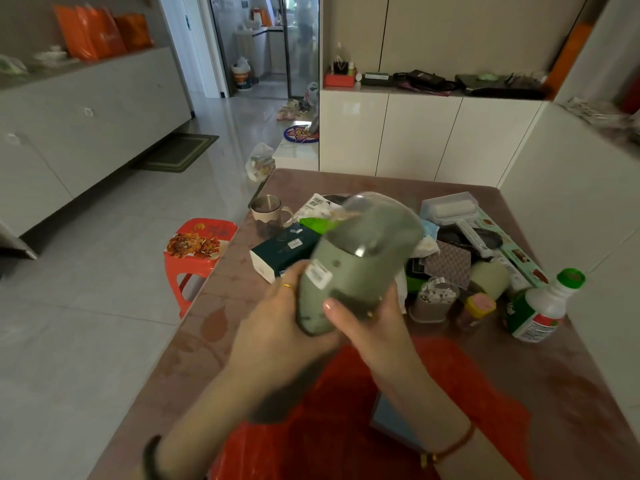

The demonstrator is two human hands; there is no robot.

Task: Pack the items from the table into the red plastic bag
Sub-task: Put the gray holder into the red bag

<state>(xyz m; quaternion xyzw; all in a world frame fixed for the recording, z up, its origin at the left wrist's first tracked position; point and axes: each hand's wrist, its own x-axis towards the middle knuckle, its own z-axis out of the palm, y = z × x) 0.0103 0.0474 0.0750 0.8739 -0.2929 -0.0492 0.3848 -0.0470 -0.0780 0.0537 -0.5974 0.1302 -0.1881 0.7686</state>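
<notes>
Bare forearms here, a gold ring on the left hand [277, 327], dark bangle at that wrist, thin orange-gold bracelet opposite.

A lived-in home is showing here, in its dining area. A brown table [519, 375] is standing on glossy floor tiles [86, 323], crowded along its far edge with household odds and ends. A red plastic stool [197, 251] is sitting just beside the table's left edge. White built-in cabinets [415, 133] are lining the far wall, a doormat [176, 152] is lying by the left-hand sideboard [86, 116], and a glass sliding door [263, 43] is opening onto what looks like a kitchen.
</notes>
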